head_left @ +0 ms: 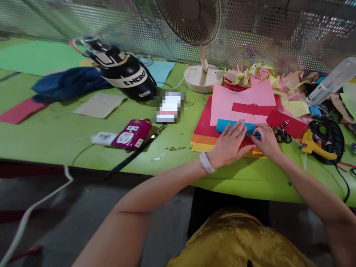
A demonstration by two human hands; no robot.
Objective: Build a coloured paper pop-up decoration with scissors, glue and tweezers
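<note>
A folded strip of blue paper point(221, 126) lies across a stack of coloured sheets in front of me. My left hand point(230, 144) rests flat on it, fingers stretched out and pressing the left and middle part. At the strip's right end my right hand point(266, 141) is bent, with thumb and fingertips closed on the paper's edge. Beneath are a pink sheet point(222, 104), a red sheet point(203, 124), and orange and yellow sheets point(200, 147). A red paper strip with a cut-out point(247, 109) lies just beyond my hands.
Scissors point(283, 136), a yellow glue gun point(317, 146) and a black tray point(333, 141) lie to the right. Paper scraps point(261, 76) pile behind. A fan point(203, 79), a black bottle point(130, 78), a phone point(170, 106) and a purple power strip point(133, 134) stand or lie leftward.
</note>
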